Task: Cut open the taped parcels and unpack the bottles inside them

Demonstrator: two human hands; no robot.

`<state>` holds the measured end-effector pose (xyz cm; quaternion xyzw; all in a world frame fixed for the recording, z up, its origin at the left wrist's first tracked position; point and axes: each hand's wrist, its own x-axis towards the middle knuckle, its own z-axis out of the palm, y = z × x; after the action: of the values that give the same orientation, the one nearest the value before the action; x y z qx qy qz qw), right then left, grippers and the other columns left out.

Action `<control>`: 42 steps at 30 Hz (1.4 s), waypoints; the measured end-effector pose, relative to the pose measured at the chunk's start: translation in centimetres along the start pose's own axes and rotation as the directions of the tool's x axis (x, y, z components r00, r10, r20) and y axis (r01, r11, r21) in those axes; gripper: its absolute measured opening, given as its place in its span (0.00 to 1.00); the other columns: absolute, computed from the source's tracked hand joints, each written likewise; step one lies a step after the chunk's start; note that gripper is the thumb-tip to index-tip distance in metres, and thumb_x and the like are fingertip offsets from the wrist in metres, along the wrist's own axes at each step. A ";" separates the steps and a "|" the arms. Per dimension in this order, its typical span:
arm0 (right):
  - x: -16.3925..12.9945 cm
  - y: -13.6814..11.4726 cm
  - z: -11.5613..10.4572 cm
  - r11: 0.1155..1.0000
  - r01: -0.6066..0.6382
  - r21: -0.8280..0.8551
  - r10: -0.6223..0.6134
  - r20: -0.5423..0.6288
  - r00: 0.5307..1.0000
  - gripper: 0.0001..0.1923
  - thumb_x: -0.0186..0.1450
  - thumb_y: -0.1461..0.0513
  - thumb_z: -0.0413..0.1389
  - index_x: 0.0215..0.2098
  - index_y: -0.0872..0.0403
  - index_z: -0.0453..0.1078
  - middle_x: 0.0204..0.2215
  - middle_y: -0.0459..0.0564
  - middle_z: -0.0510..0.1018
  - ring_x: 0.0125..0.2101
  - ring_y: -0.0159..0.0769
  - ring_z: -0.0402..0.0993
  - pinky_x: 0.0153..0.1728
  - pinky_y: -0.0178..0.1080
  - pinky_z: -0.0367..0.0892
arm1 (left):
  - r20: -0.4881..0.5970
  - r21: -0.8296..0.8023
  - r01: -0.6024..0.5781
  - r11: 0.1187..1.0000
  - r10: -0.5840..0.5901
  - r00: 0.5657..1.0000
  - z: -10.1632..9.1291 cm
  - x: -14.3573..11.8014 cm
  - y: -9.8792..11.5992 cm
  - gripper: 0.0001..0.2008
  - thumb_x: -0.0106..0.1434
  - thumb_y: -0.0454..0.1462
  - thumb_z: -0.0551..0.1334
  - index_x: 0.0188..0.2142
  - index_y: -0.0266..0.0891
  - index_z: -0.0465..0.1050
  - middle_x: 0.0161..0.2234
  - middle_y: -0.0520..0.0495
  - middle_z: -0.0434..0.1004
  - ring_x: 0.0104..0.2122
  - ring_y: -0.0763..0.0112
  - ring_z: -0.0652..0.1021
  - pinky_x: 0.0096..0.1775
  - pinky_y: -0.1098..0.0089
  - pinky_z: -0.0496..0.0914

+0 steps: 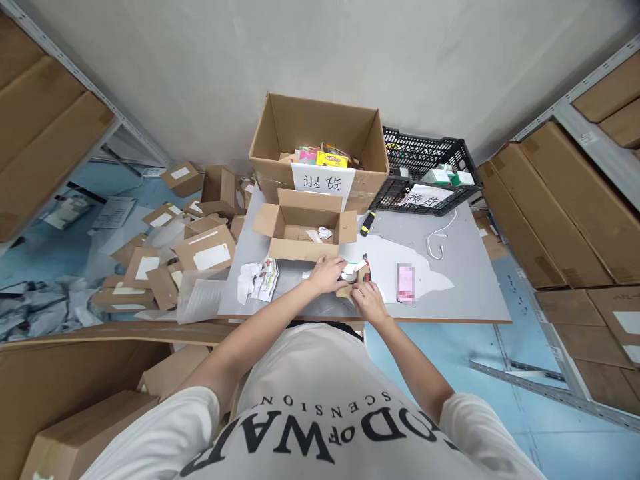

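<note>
A small opened cardboard box (343, 292) sits near the front edge of the grey table, between my hands. Inside or on top of it shows a white and green item (349, 268), partly covered by fingers. My left hand (326, 275) is closed at the box's left side, fingertips at the white item. Holding the near right edge of the box is my right hand (369, 301), fingers bent over the cardboard. Just beyond my left hand stands a larger open carton (300, 250) with crumpled white paper (325, 233) in it.
Behind stand a big labelled carton (265, 177) of colourful packets and a black crate (463, 177) with green-white boxes. A cutter (367, 223), white cable (441, 248), pink phone-sized item (405, 283) and crumpled packaging (265, 279) lie on the table (465, 293). Cartons (205, 250) pile up leftward.
</note>
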<state>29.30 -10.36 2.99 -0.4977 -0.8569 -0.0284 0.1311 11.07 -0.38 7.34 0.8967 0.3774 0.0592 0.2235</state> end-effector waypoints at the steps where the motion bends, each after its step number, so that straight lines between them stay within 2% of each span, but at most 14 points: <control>1: -0.2 -0.1 0.0 1.000 -0.002 0.027 0.002 -0.007 1.000 0.08 0.67 0.59 0.51 0.35 0.55 0.70 0.39 0.53 0.75 0.40 0.39 0.65 0.46 0.42 0.52 | -0.016 -0.001 0.005 1.000 -0.005 1.000 0.2 -0.1 -0.1 0.25 0.59 0.45 0.61 0.55 0.41 0.62 0.57 0.40 0.67 0.55 0.56 0.68 0.57 0.51 0.57; 3: -0.1 -0.1 -0.6 0.996 -0.028 0.087 0.029 -0.010 1.000 0.12 0.66 0.54 0.52 0.36 0.55 0.70 0.41 0.54 0.75 0.45 0.41 0.65 0.49 0.44 0.50 | -0.088 -0.004 -0.005 1.000 0.005 0.996 0.4 -0.2 -0.3 0.25 0.61 0.42 0.60 0.57 0.40 0.61 0.57 0.40 0.65 0.55 0.58 0.68 0.55 0.55 0.60; 6: 1.1 0.2 -2.1 0.984 -0.105 0.143 0.096 0.066 0.993 0.13 0.68 0.58 0.47 0.38 0.55 0.70 0.40 0.54 0.77 0.45 0.40 0.66 0.50 0.45 0.49 | -0.186 0.035 -0.098 0.995 0.103 0.977 0.5 -0.4 -0.7 0.19 0.62 0.37 0.57 0.54 0.39 0.65 0.53 0.40 0.68 0.51 0.61 0.70 0.52 0.61 0.63; 10: 3.6 0.8 -3.8 0.980 -0.143 0.139 0.103 0.261 0.960 0.13 0.68 0.63 0.45 0.42 0.56 0.72 0.38 0.54 0.78 0.41 0.40 0.69 0.47 0.43 0.54 | -0.152 0.175 -0.264 0.948 0.291 0.944 0.3 -0.5 -0.8 0.10 0.64 0.32 0.53 0.38 0.39 0.74 0.39 0.44 0.74 0.43 0.65 0.72 0.52 0.60 0.62; 15: 5.9 1.5 -4.5 0.980 -0.143 0.140 0.061 0.472 0.880 0.14 0.64 0.69 0.48 0.43 0.54 0.72 0.44 0.53 0.77 0.42 0.38 0.72 0.41 0.37 0.60 | -0.138 0.333 -0.264 0.905 0.323 0.936 0.3 -1.1 0.4 0.12 0.65 0.30 0.52 0.35 0.39 0.75 0.35 0.45 0.74 0.47 0.62 0.70 0.57 0.51 0.53; 17: 6.4 1.7 -4.6 0.976 -0.155 0.152 0.060 0.499 0.864 0.16 0.65 0.71 0.47 0.44 0.53 0.71 0.42 0.52 0.77 0.41 0.37 0.72 0.38 0.35 0.61 | -0.147 0.385 -0.222 0.896 0.297 0.943 0.2 -1.3 1.0 0.12 0.64 0.30 0.52 0.36 0.38 0.75 0.38 0.43 0.73 0.50 0.60 0.68 0.57 0.49 0.52; 21: 7.0 2.1 -4.7 0.968 -0.174 0.179 0.077 0.449 0.890 0.19 0.64 0.69 0.51 0.53 0.55 0.64 0.45 0.54 0.75 0.42 0.37 0.71 0.38 0.35 0.62 | -0.166 0.412 -0.116 0.904 0.200 0.966 -0.6 -1.8 1.8 0.11 0.63 0.38 0.57 0.40 0.36 0.76 0.43 0.39 0.71 0.50 0.55 0.67 0.57 0.46 0.50; 24: 7.2 2.3 -5.1 0.972 -0.176 0.154 0.095 0.430 0.898 0.21 0.61 0.66 0.58 0.53 0.56 0.64 0.44 0.55 0.75 0.43 0.40 0.70 0.41 0.37 0.62 | -0.156 0.388 -0.067 0.919 0.137 0.978 -1.0 -2.3 2.1 0.21 0.60 0.48 0.60 0.43 0.34 0.75 0.45 0.35 0.70 0.52 0.51 0.65 0.58 0.45 0.48; 28: 7.2 3.0 -5.4 0.983 -0.167 0.072 0.120 0.435 0.893 0.23 0.57 0.58 0.64 0.49 0.53 0.68 0.44 0.56 0.75 0.44 0.44 0.69 0.43 0.41 0.62 | -0.185 0.333 0.032 0.942 0.032 0.982 -0.8 -2.7 2.0 0.32 0.57 0.53 0.60 0.53 0.30 0.68 0.51 0.32 0.68 0.53 0.48 0.64 0.58 0.44 0.46; 32: 7.1 3.4 -5.3 0.975 -0.218 0.052 0.174 0.442 0.880 0.32 0.54 0.49 0.64 0.53 0.53 0.66 0.48 0.57 0.73 0.46 0.46 0.68 0.43 0.42 0.62 | -0.194 0.215 0.115 0.970 -0.073 0.978 0.5 -2.7 1.1 0.39 0.54 0.56 0.61 0.57 0.31 0.62 0.58 0.31 0.63 0.55 0.49 0.65 0.58 0.48 0.50; 34: 7.2 3.3 -5.2 0.967 -0.246 0.069 0.191 0.444 0.876 0.29 0.59 0.47 0.59 0.53 0.53 0.65 0.48 0.56 0.72 0.46 0.44 0.69 0.43 0.40 0.63 | -0.181 0.132 0.148 0.980 -0.123 0.976 1.4 -2.6 0.6 0.41 0.52 0.56 0.63 0.57 0.31 0.61 0.57 0.31 0.64 0.54 0.50 0.67 0.56 0.53 0.56; 37: 7.5 2.5 -5.2 0.959 -0.283 0.023 0.240 0.468 0.850 0.19 0.66 0.52 0.51 0.50 0.53 0.67 0.45 0.55 0.73 0.43 0.41 0.72 0.41 0.38 0.63 | -0.166 -0.020 0.188 0.982 -0.189 0.968 2.7 -2.3 -0.1 0.41 0.49 0.55 0.66 0.55 0.34 0.60 0.52 0.34 0.70 0.50 0.52 0.72 0.52 0.58 0.63; 39: 7.9 1.7 -5.2 0.950 -0.306 -0.057 0.294 0.485 0.824 0.16 0.66 0.55 0.52 0.49 0.53 0.66 0.45 0.55 0.73 0.42 0.42 0.73 0.40 0.39 0.64 | -0.160 -0.129 0.195 0.972 -0.215 0.964 3.4 -2.0 -0.3 0.42 0.46 0.53 0.69 0.55 0.36 0.59 0.50 0.36 0.72 0.49 0.52 0.73 0.49 0.59 0.66; 42: 8.4 0.7 -5.2 0.927 -0.351 -0.135 0.369 0.504 0.781 0.20 0.63 0.53 0.56 0.50 0.51 0.64 0.46 0.55 0.73 0.42 0.44 0.74 0.38 0.40 0.64 | -0.149 -0.271 0.186 0.944 -0.232 0.961 4.1 -1.6 -0.7 0.46 0.42 0.50 0.72 0.57 0.37 0.55 0.52 0.35 0.69 0.51 0.51 0.73 0.48 0.58 0.68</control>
<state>26.95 -3.83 10.09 -0.6428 -0.7487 0.1183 -0.1108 10.60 -2.54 3.52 0.8064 0.4784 0.1634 0.3068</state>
